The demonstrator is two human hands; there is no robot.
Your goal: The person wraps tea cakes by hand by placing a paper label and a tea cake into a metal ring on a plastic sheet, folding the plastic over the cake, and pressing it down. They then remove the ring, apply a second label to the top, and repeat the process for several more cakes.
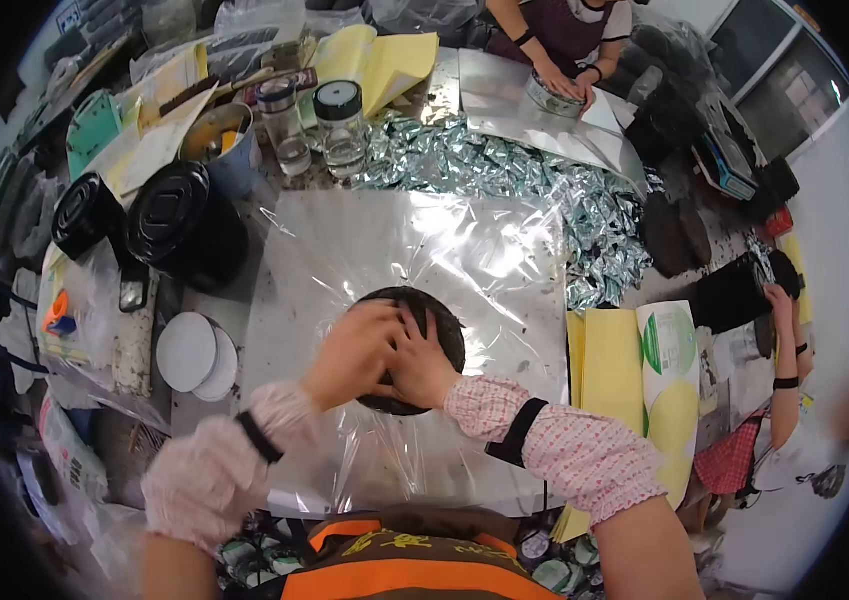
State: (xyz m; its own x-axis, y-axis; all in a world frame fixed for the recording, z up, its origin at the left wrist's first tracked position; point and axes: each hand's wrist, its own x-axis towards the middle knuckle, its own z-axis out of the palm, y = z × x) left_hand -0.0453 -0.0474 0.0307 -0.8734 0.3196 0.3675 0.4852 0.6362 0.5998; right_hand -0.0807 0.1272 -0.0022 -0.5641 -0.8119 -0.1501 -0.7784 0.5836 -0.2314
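Note:
A dark round disc-shaped thing (449,335) lies on shiny clear film (504,240) in front of me, with creases running outward from it. Both my hands rest on top of it. My left hand (359,350) reaches in from the left, its fingers partly overlapping the right ones. Beside it, my right hand (424,362) lies on the disc with its fingers spread. The hands hide much of the disc, and what it is made of I cannot make out.
Black lidded canisters (189,225) and white discs (187,352) stand left. Glass jars (341,130) and crumpled foil pieces (474,160) lie behind. Yellow sheets (612,370) are at the right. Co-workers' hands (564,85) handle a round tin across the table; another person's arms (784,340) reach in at right.

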